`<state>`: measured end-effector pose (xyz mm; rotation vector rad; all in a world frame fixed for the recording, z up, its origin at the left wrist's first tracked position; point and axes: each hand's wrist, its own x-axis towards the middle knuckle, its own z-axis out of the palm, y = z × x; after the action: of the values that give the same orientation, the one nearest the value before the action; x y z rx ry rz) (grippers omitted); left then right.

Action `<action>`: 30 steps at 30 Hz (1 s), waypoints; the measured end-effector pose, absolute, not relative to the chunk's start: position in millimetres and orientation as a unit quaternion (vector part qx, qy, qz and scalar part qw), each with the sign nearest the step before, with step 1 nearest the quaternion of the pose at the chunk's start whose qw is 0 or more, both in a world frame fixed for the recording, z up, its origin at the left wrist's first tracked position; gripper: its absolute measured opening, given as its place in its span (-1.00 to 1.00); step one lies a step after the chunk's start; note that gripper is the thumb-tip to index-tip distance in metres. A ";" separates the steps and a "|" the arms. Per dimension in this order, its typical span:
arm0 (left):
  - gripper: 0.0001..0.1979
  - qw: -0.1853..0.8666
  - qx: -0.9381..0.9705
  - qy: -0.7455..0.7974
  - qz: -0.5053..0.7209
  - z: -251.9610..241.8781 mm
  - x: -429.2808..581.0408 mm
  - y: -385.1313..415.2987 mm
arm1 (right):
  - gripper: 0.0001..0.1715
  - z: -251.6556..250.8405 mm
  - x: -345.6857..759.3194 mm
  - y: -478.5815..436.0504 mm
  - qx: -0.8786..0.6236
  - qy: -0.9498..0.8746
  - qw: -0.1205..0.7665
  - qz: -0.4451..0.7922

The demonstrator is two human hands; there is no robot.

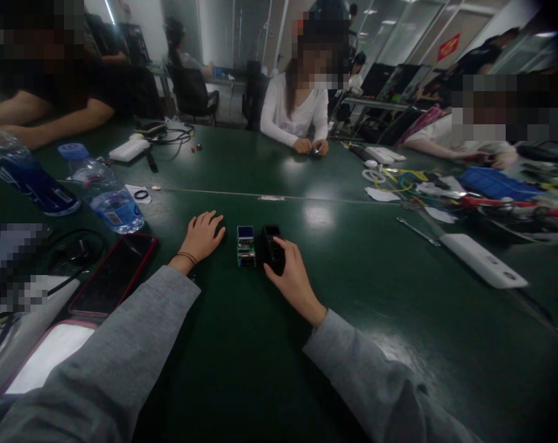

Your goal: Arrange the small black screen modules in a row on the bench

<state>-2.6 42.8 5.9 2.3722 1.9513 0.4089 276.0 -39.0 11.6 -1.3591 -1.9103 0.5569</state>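
A small green circuit board (246, 255) with a dark blue screen lies on the dark green table (242, 326), between my two hands. Right beside it is a black device casing (272, 232) with a dark window at its top end. My right hand (291, 271) has its thumb and fingers around the casing's near and right sides, covering part of it. To the left of the board, my left hand (202, 236) rests palm down on the table with its fingers spread, holding nothing.
Two bottles (106, 197) and a red-edged phone (115, 274) are at the left. A white power strip (484, 259), a thin metal tool (417, 231), a blue tray (495, 183) and tangled cables lie at the right. A person in white (294, 107) sits across the table.
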 end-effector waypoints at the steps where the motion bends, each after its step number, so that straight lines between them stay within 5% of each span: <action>1: -0.48 0.024 0.766 0.629 0.131 5.9 -2.8 42.9 | -0.23 11.7 276.6 -38.5 -0.522 -0.738 0.365 0.221; 10: -0.49 0.025 0.764 0.631 0.132 4.7 -3.4 44.1 | -0.21 1.2 289.3 -24.1 -0.519 -0.609 0.488 0.348; 23: -0.50 0.021 0.761 0.634 0.137 6.0 -1.7 42.5 | -0.20 5.4 277.8 -35.3 -0.511 -0.764 0.340 0.198; 30: -0.47 0.025 0.766 0.629 0.127 6.7 -2.2 43.1 | -0.20 8.6 279.3 -40.7 -0.524 -0.758 0.348 0.173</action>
<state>-2.2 43.1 6.7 2.3690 1.9455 0.3938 279.3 -40.7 8.6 -1.3572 -1.9656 0.4473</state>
